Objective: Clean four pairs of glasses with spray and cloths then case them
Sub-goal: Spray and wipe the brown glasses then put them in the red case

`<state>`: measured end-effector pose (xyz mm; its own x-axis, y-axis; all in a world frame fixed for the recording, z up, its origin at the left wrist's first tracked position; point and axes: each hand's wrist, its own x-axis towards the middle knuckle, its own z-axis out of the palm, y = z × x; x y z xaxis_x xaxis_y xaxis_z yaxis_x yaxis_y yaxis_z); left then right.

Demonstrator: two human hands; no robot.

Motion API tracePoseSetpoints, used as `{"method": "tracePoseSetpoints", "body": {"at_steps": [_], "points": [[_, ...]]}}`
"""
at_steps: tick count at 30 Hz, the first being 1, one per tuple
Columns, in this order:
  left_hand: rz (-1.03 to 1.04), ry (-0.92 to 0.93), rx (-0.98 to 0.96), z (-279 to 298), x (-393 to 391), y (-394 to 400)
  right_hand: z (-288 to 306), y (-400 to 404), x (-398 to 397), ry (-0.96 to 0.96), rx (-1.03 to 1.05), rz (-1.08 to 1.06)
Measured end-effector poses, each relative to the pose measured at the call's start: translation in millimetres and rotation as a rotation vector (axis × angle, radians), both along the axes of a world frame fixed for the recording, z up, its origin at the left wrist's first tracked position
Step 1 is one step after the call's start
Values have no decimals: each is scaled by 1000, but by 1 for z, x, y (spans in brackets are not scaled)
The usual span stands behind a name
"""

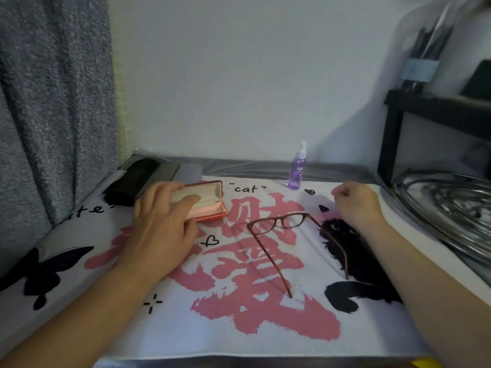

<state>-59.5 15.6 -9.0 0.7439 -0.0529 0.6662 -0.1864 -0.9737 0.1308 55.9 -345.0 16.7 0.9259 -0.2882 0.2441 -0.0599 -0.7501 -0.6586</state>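
Head view: brown thin-framed glasses [287,221] lie mid-mat with arms unfolded, pointing near. To their left an open red hard-shell case [210,201] with cream lining is grasped by the left hand [162,221]. The right hand [356,203], clenched and holding nothing, rests on the printed white-and-pink mat [265,328]. A purple spray bottle [298,168] stands at the far edge.

Cat-print mat [265,341], curtain [53,102], black shelf [425,107].

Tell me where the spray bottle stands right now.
The spray bottle stands upright at the mat's far edge, right of centre, beyond the glasses.
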Motion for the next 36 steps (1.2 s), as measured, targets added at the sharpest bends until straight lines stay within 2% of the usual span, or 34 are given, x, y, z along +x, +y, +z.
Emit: {"method": "tracePoseSetpoints", "body": {"at_steps": [6,9,11,14,17,20,24,27,32,36], "points": [[213,167,16,-4,12,13,-18,10,-2,-50,-76,52],[218,154,19,-7,14,14,-18,12,-5,-120,-86,83],[202,145,15,-7,13,14,-14,13,-11,-184,-8,182],[177,147,7,-8,13,13,-4,13,-25,-123,187,344],[147,136,-9,-6,11,12,2,-1,-40,51,272,558],[5,85,-8,-2,7,5,3,-10,-49,179,238,716],[-279,19,75,-2,5,-2,4,7,-49,48,124,748],[-435,7,103,-6,5,-1,11,27,-52,-16,178,789],[-542,36,70,-5,6,0,20,61,-60,41,161,886],[-546,131,-82,-5,0,0,20,75,-60,82,85,917]]}}
